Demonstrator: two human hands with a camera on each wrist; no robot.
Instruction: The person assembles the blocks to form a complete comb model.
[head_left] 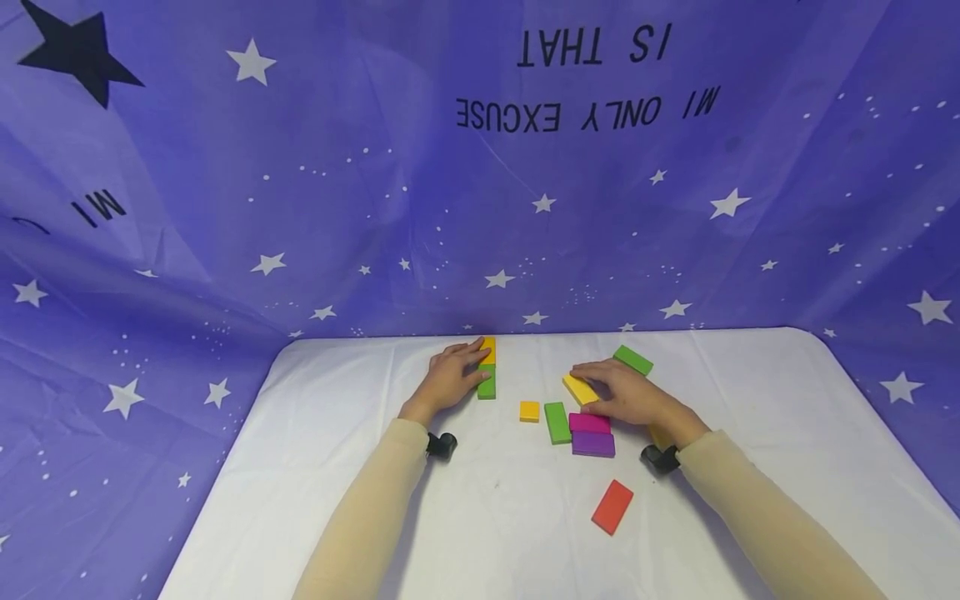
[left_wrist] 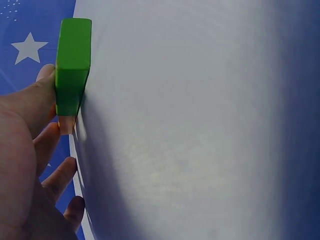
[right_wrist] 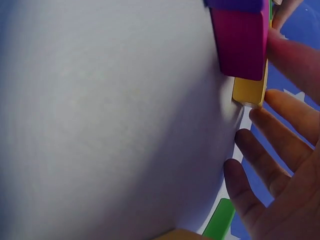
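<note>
My left hand (head_left: 447,377) is at the back of the table beside two blocks laid end to end, a yellow block (head_left: 489,350) and a green block (head_left: 487,387). Its fingertips touch the yellow one, while the thumb rests at the green one (left_wrist: 74,50). On the other side, my right hand (head_left: 626,392) holds a yellow block (head_left: 579,389) between thumb and fingers. Close under that thumb lie a magenta block (head_left: 589,423) and a purple block (head_left: 593,444), side by side. In the right wrist view the yellow block (right_wrist: 248,92) is partly hidden behind the magenta one.
A small yellow square block (head_left: 529,411) and a green block (head_left: 558,423) lie between the hands. Another green block (head_left: 633,360) is behind the right hand, a yellow piece (head_left: 660,437) partly under its wrist. A red block (head_left: 612,507) lies nearer on the white tablecloth (head_left: 495,533).
</note>
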